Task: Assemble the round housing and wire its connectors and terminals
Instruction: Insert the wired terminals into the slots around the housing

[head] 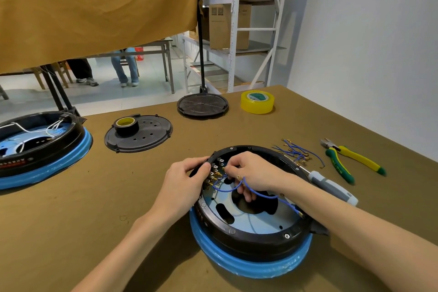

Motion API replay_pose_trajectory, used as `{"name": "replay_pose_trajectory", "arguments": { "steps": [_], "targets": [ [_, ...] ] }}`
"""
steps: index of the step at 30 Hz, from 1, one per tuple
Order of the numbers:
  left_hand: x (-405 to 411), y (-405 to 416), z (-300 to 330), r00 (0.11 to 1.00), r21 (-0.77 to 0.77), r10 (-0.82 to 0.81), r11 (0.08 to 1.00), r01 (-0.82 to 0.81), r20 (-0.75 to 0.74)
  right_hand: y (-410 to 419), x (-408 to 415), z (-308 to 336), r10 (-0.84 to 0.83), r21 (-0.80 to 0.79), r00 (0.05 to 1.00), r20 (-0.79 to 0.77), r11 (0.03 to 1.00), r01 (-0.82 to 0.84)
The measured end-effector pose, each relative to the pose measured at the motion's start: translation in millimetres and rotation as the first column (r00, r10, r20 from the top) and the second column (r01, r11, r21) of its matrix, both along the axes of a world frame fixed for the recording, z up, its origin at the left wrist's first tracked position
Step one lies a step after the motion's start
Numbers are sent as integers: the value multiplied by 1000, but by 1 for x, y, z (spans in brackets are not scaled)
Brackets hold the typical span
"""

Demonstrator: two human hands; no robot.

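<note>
We grip the round housing [251, 232] rim with left hand [183, 182] fingers; right hand [254, 173] fingers pinch a blue wire [260, 193] at the terminals [214, 173].

white wall [367, 42] at right, metal shelving [233, 26] w/ cardboard boxes [228, 27], tan curtain [94, 7], pale floor [142, 95].

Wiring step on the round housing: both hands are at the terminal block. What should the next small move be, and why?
Probably push the connector pinched in the right hand onto a free tab of the terminal block. The left hand grips the block at the rim of the round housing, the blue wire hangs loose across the housing, and a ring lug on it looks unattached.
</note>
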State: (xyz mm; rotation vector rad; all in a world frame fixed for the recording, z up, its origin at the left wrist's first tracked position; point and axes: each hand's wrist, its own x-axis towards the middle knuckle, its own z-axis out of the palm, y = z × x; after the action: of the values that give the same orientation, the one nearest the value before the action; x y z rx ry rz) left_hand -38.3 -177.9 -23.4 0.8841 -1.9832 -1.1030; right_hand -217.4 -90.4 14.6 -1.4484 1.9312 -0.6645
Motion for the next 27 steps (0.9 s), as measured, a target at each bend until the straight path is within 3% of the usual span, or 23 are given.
{"name": "replay_pose_trajectory", "arguments": {
  "steps": [5, 9, 20, 27],
  "targets": [
    [-1, 0, 1, 1000, 9, -7, 1000, 7, -4, -1, 2, -5, -34, -71, 978, -206, 997, 20],
    [0, 0, 3, 1000, 13, -14, 1000, 14, -7, -1, 4, -1, -54, -158, 907, -417, 987, -14],
    [-1, -1, 2, 999, 18, -7, 1000, 7, -42, -9, 10, -2, -44, -219, 878, -477, 973, -70],
    [-1, 1, 1, 998, 50, -10, 999, 14, -68, -11, 1, -2, 7, -230, 937, -350, 969, -93]
  ]
}}
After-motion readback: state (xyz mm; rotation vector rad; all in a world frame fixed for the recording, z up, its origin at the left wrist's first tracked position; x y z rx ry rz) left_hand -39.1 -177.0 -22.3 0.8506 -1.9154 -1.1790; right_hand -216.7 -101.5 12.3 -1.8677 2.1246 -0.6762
